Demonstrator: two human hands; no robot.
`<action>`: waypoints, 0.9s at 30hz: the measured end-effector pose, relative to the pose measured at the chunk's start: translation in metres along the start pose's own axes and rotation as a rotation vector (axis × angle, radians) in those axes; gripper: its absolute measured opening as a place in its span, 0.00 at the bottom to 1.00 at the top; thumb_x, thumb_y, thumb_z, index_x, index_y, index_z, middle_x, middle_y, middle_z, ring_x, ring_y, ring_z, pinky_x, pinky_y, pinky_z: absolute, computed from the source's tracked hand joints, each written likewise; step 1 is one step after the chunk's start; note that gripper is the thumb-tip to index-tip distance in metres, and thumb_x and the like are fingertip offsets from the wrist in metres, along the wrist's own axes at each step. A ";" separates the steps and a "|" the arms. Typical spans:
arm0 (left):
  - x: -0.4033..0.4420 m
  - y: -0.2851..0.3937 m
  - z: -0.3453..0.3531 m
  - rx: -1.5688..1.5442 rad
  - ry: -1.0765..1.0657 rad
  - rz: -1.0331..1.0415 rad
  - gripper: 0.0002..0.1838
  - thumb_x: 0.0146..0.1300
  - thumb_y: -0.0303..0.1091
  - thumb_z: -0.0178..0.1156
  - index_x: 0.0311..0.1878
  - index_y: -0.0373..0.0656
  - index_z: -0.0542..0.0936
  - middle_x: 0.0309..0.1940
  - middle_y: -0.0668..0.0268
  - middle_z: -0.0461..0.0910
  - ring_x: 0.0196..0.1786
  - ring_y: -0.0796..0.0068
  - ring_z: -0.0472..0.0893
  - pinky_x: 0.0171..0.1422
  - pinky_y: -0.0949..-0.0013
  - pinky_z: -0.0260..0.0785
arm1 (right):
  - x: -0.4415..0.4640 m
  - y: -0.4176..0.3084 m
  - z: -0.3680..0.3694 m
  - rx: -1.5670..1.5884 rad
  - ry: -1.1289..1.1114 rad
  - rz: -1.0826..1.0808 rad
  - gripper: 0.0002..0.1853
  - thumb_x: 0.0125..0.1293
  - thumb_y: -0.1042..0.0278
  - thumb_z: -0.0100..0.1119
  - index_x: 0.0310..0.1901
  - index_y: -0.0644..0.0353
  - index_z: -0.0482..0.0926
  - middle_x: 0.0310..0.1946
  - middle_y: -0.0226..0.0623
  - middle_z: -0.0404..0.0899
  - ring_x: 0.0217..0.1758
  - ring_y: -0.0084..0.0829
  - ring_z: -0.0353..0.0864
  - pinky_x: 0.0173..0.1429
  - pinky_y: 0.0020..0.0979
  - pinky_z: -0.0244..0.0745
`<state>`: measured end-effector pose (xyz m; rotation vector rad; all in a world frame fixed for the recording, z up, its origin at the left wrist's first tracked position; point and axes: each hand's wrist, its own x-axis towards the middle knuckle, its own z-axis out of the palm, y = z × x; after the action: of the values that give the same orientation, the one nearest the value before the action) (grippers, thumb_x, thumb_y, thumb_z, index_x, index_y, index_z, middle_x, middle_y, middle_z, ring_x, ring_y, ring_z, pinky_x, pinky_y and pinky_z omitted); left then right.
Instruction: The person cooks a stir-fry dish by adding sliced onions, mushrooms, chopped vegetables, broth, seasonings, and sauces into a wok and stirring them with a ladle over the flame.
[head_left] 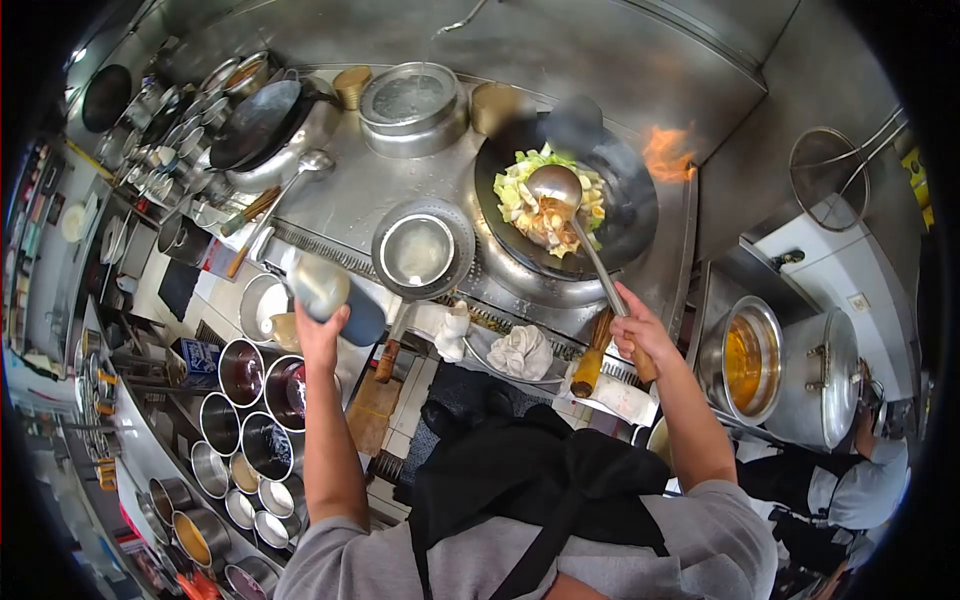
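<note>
My right hand (642, 332) is wrapped round the wooden handle of a long ladle (598, 262). The ladle's bowl rests over chopped cabbage and other pale pieces of food (520, 195) in a large dark wok (630, 215). My left hand (320, 335) grips a bottle (318, 283), blurred, with a pale translucent part and a dark part beside it; its contents cannot be told. Below and right of the bottle lies a perforated strainer pan (385, 245) with a fine round sieve (418, 250) in it. Orange flame (668, 153) flares at the wok's far right edge.
A lidded metal pot (412, 105) stands behind the wok. Several seasoning pots (240, 372) line the left. A bamboo brush (588, 372) and crumpled white cloth (520, 352) lie at the stove's front. Right are an oil pot (745, 360) and another person (865, 485).
</note>
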<state>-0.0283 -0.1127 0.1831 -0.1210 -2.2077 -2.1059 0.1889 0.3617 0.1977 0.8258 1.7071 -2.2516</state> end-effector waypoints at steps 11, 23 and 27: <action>0.115 0.052 0.185 -0.177 -1.042 -0.410 0.43 0.51 0.48 0.72 0.66 0.37 0.67 0.54 0.57 0.77 0.55 0.65 0.78 0.62 0.61 0.70 | -0.095 -0.024 0.023 -0.103 0.101 -0.205 0.44 0.65 0.81 0.51 0.78 0.43 0.43 0.18 0.26 0.66 0.14 0.20 0.65 0.19 0.26 0.65; 0.129 0.056 0.302 0.626 -1.477 -0.520 0.48 0.44 0.51 0.76 0.67 0.37 0.67 0.55 0.57 0.77 0.56 0.65 0.78 0.62 0.62 0.70 | -0.130 0.003 0.018 0.272 -0.090 -0.146 0.43 0.67 0.76 0.51 0.79 0.44 0.41 0.23 0.29 0.66 0.16 0.20 0.65 0.21 0.24 0.65; 0.122 0.060 0.295 0.610 -1.472 -0.533 0.47 0.46 0.49 0.76 0.66 0.37 0.67 0.56 0.57 0.77 0.56 0.65 0.78 0.63 0.61 0.70 | -0.124 0.007 0.012 0.266 -0.089 -0.155 0.43 0.68 0.76 0.51 0.79 0.43 0.41 0.24 0.29 0.66 0.16 0.20 0.65 0.22 0.24 0.65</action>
<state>-0.1448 0.1848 0.2433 -1.6092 -3.8762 -1.3663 0.2910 0.3264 0.2612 0.6498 1.5012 -2.6181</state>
